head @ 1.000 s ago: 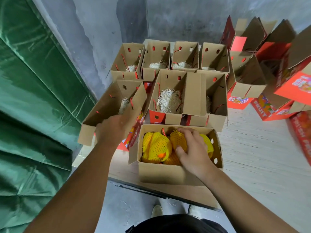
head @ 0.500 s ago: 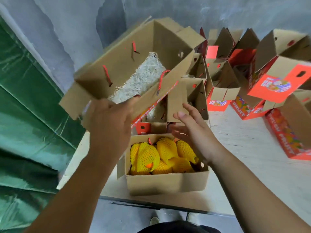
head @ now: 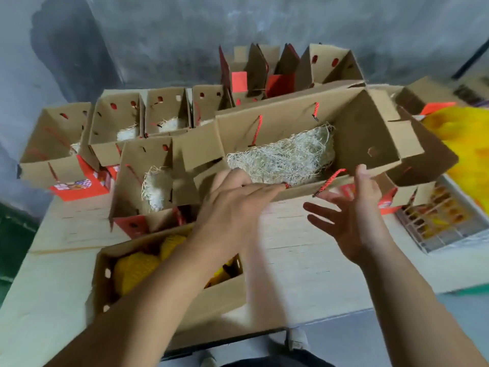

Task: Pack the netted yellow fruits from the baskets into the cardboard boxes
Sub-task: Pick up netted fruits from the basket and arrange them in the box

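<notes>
My left hand grips the near wall of an open cardboard box lined with pale straw and holds it tilted above the table. My right hand is spread under the same wall, its thumb touching the rim beside a red cord handle. At the lower left a filled box stands on the table with netted yellow fruits inside, partly hidden by my left forearm. More netted yellow fruits show blurred at the right edge, above a wire basket.
Several open straw-lined boxes stand in rows at the back left of the pale table. Red-printed boxes stand against the grey wall behind. Green fabric lies off the table's left edge.
My left hand lifted the straw-lined box from the left row and swung it to the right over the table. My right hand left the filled box and rose to the carried box's rim.
</notes>
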Demonstrator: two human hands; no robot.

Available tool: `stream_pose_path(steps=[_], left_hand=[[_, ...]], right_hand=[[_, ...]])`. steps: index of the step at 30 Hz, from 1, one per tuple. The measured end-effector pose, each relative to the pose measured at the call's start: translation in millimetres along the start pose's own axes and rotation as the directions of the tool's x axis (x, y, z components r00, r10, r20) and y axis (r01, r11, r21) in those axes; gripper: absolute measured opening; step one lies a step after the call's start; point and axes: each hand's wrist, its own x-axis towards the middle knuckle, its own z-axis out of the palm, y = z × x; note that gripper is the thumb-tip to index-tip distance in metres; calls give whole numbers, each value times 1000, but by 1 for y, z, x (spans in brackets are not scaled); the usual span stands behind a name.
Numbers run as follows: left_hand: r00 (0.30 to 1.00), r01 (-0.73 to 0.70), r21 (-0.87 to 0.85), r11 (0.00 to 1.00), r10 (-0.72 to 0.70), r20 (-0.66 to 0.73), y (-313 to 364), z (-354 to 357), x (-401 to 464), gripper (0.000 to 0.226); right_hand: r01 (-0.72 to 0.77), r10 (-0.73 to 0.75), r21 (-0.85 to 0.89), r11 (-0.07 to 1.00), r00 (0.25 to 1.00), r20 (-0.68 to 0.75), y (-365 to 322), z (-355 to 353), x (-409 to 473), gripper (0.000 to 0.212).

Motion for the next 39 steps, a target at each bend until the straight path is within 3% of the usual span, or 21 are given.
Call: stream_pose_path(steps=[2, 4, 6, 10, 12, 14, 16, 18, 19, 21, 22, 24, 26, 28, 30, 32, 34, 36, 39], left_hand=[[997, -80, -29, 996, 80, -5, 18, 37, 19, 49], [991, -130, -45, 990, 131, 14, 32, 76, 33, 48], [985, -134, -44, 990, 138, 105, 43, 113, 36, 54], [924, 27, 86, 996, -57, 377, 63, 175, 5, 69], [917, 202, 171, 964, -248, 313, 68, 192, -8, 61], [893, 312, 264, 913, -376, 247, 69, 193, -12, 44], [848, 376, 292, 879, -454, 274, 74, 190, -10, 31], [786, 436, 285, 854, -515, 342, 85, 186, -4, 38], [769, 452, 277, 848, -528, 362, 92, 185, 0, 45], [743, 464, 280, 840, -542, 394, 103, 186, 6, 52], [728, 463, 284, 840, -543, 419, 105, 186, 9, 51], [693, 466, 268, 843, -536, 482, 104, 187, 11, 41], [633, 457, 236, 857, -500, 591, 100, 188, 15, 24], [620, 487, 196, 851, -495, 608, 98, 190, 21, 6], [655, 588, 40, 808, -504, 563, 99, 199, 30, 9], [709, 608, -71, 791, -501, 495, 102, 216, 40, 3], [726, 621, -168, 766, -480, 492, 109, 235, 49, 9], [721, 649, -281, 707, -453, 524, 117, 252, 59, 13], [743, 639, -358, 681, -427, 515, 134, 270, 78, 19]], right_hand=[[36, -44, -66, 997, 991, -127, -17, -47, 19, 81], [39, -79, -166, 985, 967, -243, -23, -96, 46, 98], [14, -106, -263, 965, 935, -339, -17, -141, 73, 101], [-105, -207, -560, 822, 861, -465, 27, -216, 113, 101], [-172, -250, -665, 727, 835, -490, 41, -238, 117, 116], [-46, -425, -815, 577, 836, -348, 44, -257, 125, 119], [243, -593, -914, 326, 805, 3, 37, -273, 139, 93], [450, -538, -865, 222, 796, 276, 28, -274, 150, 66], [506, -452, -827, 244, 814, 364, 27, -271, 151, 61], [490, -374, -776, 397, 859, 351, 28, -260, 148, 62], [438, -407, -749, 497, 880, 244, 29, -255, 148, 60], [403, -525, -607, 685, 850, -27, 23, -251, 148, 48], [362, -559, -575, 734, 803, -207, 13, -250, 150, 47], [409, -598, -558, 722, 775, -205, 1, -248, 150, 43], [528, -691, -669, 523, 723, 31, -10, -245, 149, 31], [593, -672, -754, 281, 683, 286, -14, -241, 151, 26], [526, -590, -802, 283, 755, 286, -20, -235, 152, 27], [463, -593, -851, 246, 767, 246, -23, -240, 154, 12], [377, -529, -925, 41, 794, 300, -26, -258, 162, 26]])
